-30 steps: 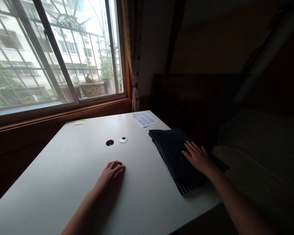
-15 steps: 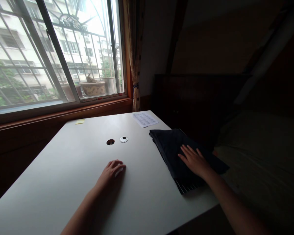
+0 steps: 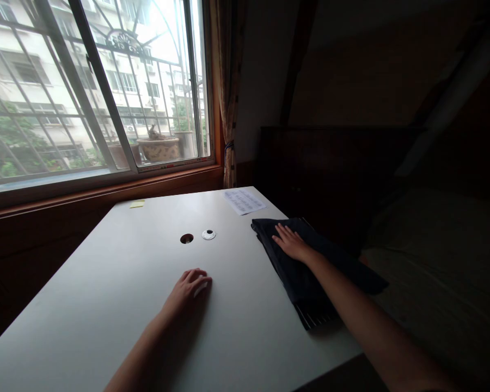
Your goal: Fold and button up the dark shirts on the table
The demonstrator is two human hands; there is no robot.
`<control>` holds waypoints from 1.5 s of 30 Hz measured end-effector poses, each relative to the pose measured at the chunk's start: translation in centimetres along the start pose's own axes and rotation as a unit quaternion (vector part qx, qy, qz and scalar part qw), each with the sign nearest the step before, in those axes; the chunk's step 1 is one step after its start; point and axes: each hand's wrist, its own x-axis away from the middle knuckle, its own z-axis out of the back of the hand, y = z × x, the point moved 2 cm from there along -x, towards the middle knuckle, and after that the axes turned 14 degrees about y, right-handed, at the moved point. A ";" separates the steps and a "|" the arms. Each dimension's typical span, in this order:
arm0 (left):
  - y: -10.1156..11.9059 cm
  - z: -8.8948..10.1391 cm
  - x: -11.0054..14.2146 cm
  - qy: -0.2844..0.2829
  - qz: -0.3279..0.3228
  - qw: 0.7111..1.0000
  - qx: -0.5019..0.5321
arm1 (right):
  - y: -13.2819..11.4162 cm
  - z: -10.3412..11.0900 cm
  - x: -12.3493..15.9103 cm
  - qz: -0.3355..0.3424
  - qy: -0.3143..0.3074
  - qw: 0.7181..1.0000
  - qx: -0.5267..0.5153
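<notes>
Folded dark navy cloth (image 3: 322, 267), with a thin white-striped layer showing at its near edge, lies on the right side of the white table (image 3: 106, 305). My right hand (image 3: 292, 243) rests flat on the cloth's upper left part, fingers spread. Near the middle of the table, my left hand (image 3: 191, 286) rests with its fingers loosely bent and the thumb apart from them. A small pale patch shows between thumb and fingers; whether it is the tabletop or a thing, I cannot tell.
Beyond my left hand are a round hole (image 3: 187, 238) in the tabletop and a white round cover (image 3: 208, 234). A printed sheet (image 3: 245, 200) lies at the far right corner, a yellow note (image 3: 137, 204) at the far left. Behind is a barred window (image 3: 147, 98).
My right hand has slid across the cloth, away from me and to the left. My left hand stays in place on the table. The view has shifted slightly.
</notes>
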 end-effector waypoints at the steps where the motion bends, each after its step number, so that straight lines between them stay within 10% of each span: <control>1: 0.0 0.1 0.0 0.000 0.002 1.000 0.000 | -0.3 -0.2 -0.8 0.002 0.003 1.000 -0.002; 19: -0.5 -0.3 0.1 -0.013 -0.006 1.000 -0.010 | -5.9 -1.5 -0.8 0.068 0.004 0.966 -0.251; 27: -0.4 -0.3 0.1 -0.012 -0.007 1.000 -0.013 | -0.3 1.3 -2.8 -0.154 0.041 0.819 -0.551; 34: -0.4 -0.1 0.0 -0.013 -0.006 1.000 -0.008 | 6.3 1.3 -3.8 -0.351 0.111 0.706 -0.605; 45: -0.1 0.0 -0.1 -0.021 -0.004 1.000 -0.011 | 7.5 0.5 -6.4 -0.370 0.257 0.703 -0.550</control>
